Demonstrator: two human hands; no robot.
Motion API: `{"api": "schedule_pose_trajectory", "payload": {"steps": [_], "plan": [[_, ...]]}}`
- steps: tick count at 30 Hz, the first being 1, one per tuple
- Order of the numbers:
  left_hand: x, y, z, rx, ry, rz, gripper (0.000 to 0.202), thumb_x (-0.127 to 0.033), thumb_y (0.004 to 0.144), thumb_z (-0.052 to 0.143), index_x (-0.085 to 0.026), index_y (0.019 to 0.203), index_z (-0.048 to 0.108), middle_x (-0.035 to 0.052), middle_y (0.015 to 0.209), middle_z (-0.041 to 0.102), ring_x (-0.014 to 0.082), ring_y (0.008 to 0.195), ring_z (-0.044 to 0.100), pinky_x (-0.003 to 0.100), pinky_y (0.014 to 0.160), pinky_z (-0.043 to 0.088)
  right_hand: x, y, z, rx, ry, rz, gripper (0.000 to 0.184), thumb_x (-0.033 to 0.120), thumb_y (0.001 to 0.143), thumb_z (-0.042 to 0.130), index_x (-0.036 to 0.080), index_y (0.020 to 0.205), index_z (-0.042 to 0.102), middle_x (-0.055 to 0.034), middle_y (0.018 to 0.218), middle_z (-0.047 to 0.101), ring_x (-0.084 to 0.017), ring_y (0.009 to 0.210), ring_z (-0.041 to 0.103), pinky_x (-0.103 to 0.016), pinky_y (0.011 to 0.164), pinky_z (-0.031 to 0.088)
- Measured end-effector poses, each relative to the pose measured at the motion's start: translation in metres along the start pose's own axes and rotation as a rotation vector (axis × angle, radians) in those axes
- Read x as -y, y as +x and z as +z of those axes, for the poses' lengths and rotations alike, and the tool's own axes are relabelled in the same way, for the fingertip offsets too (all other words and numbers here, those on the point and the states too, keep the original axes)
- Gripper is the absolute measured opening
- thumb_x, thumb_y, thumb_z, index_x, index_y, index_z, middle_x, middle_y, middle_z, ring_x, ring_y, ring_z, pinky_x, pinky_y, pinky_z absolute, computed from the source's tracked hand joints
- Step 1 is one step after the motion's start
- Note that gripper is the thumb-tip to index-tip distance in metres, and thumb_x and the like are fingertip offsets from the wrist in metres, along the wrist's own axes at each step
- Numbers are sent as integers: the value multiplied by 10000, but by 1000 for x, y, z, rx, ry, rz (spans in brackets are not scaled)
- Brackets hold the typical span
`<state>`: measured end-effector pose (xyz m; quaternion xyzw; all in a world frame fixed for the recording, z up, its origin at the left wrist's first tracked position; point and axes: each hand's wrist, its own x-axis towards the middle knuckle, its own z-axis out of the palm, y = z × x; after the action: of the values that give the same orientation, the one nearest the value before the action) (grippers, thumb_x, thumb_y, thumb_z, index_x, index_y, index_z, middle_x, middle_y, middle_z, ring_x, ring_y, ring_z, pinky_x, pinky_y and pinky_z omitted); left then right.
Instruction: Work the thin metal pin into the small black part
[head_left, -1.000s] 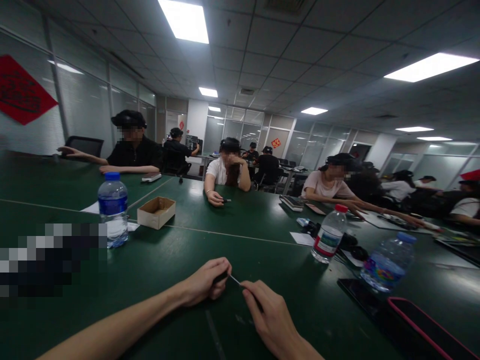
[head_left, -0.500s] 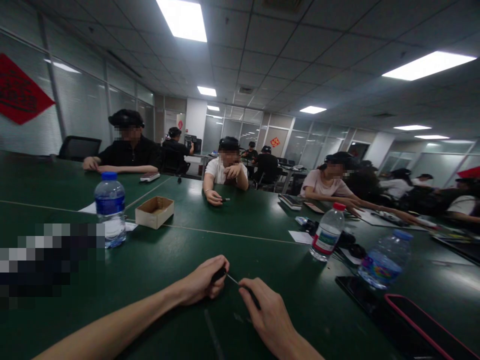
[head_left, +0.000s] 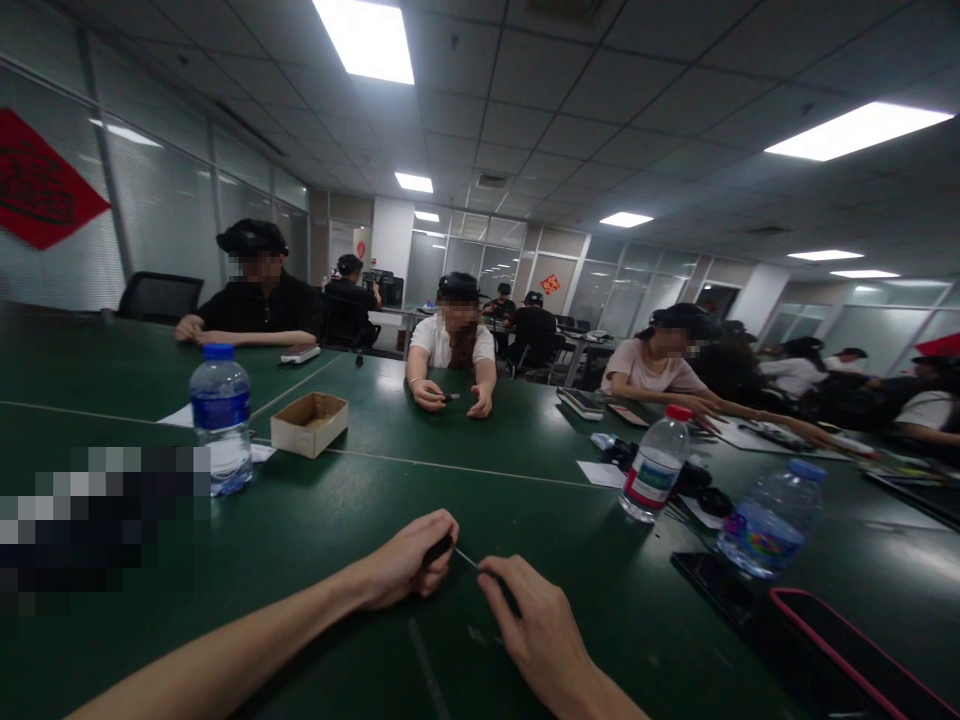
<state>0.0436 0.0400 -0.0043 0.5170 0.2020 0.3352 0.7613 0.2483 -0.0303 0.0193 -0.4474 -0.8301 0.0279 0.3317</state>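
My left hand point(head_left: 409, 562) rests on the green table point(head_left: 465, 500), fingers curled around a small black handle with a thin metal shaft point(head_left: 465, 557) sticking out to the right. My right hand point(head_left: 529, 625) lies just right of it, thumb and forefinger pinched at the shaft's tip, with a dark part showing under its fingers. Both hands almost touch. What the small tool is exactly I cannot make out.
A blue-label water bottle point(head_left: 220, 418) and a small open cardboard box point(head_left: 309, 423) stand at left. A red-capped bottle point(head_left: 656, 465), another bottle point(head_left: 772, 520), a black phone and a pink-edged case point(head_left: 847, 650) lie at right. Several people sit across the table.
My hands have barely moved. The person opposite has lowered a hand from the face to the table. The view shifted slightly.
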Motion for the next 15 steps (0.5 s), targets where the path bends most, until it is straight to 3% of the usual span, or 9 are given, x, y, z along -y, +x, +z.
{"api": "schedule_pose_trajectory", "payload": {"steps": [8,15], "plan": [[0,-3,6,-32,119,50,306,-513,924,457,-210,894,431,-86,554,363,66,415,255,196,408,189,-2,-2,2,2,-43,-41,252,286,1003,401,203,1066,630,-56,890,660,-161,719,647,-250,610,499],[-6,-4,6,19,160,14,289,-476,901,493,-199,829,452,-93,495,334,66,386,251,197,393,189,-2,-4,-1,37,-53,-127,249,255,997,411,197,1058,646,-60,882,663,-147,697,638,-234,607,492]]}}
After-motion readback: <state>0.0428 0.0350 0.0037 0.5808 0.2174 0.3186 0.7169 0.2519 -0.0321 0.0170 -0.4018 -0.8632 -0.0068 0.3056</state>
